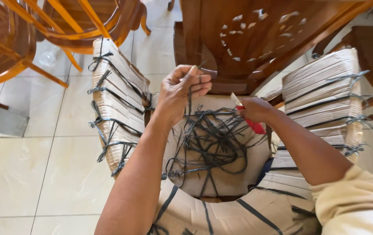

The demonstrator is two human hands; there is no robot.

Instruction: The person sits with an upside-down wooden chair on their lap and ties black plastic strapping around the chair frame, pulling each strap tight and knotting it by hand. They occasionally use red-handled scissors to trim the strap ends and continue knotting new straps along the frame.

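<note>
My left hand [182, 89] is raised over a cardboard-wrapped chair seat [221, 174] and pinches a black plastic strap [190, 109] that hangs down taut. Below it lies a loose tangle of cut black straps [214, 141] on the seat. My right hand [254, 109] is closed on a red-handled cutter [250, 122], its blade end pointing up and left toward the strap. Both forearms reach in from the bottom of the view.
The chair's arms are padded with cardboard bound by black straps, one on the left [114, 104] and one on the right [323, 100]. Its carved wooden back [256, 39] stands ahead. Other wooden chairs [43, 30] stand upper left on pale floor tiles [30, 174].
</note>
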